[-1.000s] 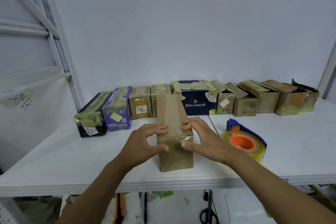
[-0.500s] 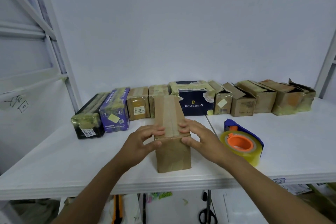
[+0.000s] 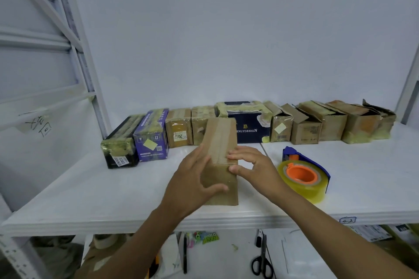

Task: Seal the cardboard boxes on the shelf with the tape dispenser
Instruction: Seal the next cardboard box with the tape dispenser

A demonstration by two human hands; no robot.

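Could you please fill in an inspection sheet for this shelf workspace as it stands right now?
Surface: white shelf, carrying the boxes and the tape dispenser.
Job's things: brown box at the front, tape along its top; tape dispenser lying to its right, untouched; row of boxes by the wall, the right-hand ones with flaps raised.
Clutter: scissors and marker on the level below.
Grippers: left hand grips the brown box's left side, thumb across its front; right hand pinches its top front edge, fingers on top.
Cables: nothing seen.
Surroundings: white wall; rack frame at left.
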